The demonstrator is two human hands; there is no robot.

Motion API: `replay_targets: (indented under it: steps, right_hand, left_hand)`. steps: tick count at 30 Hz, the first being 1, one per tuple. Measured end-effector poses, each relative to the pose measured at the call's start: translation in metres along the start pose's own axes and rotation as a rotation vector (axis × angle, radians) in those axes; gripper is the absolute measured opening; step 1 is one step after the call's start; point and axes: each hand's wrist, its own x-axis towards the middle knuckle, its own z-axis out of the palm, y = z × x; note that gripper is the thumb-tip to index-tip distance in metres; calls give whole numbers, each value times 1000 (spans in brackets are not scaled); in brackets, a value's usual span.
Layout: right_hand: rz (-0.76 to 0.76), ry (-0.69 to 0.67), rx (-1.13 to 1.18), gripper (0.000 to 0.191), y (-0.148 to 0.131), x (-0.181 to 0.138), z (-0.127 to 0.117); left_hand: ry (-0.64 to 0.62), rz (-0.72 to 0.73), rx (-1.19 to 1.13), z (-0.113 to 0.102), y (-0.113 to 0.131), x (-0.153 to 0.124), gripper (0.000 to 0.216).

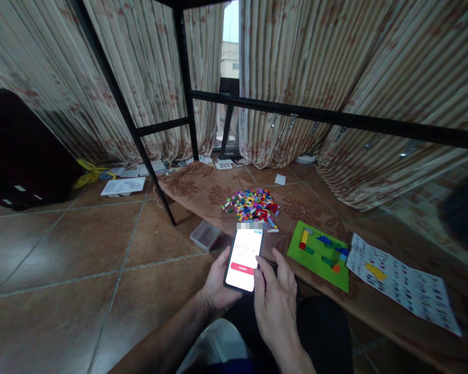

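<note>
white phone screen [242, 258]: "00 11"

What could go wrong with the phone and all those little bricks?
The phone could slip, since the left hand alone seems to support it. The right hand, so close to it, might tap something by accident. And the small bricks lie loose in a pile on the brown cloth, so a bump could scatter them.

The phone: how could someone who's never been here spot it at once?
Start at the brown flowered cloth, then find the heap of colourful bricks on it. Just below that heap in view, the left hand holds the phone. Its glowing white screen with a red bar sets it apart from the dull plastic box.
</note>
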Motion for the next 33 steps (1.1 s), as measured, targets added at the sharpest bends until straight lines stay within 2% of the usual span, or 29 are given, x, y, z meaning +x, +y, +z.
replay_targets:
  steps: [33]
  right_hand:
    - [-2, 11, 7, 39, 0, -2, 0]
  left_hand:
    - [-7, -4, 14, -2, 0, 0, 50]
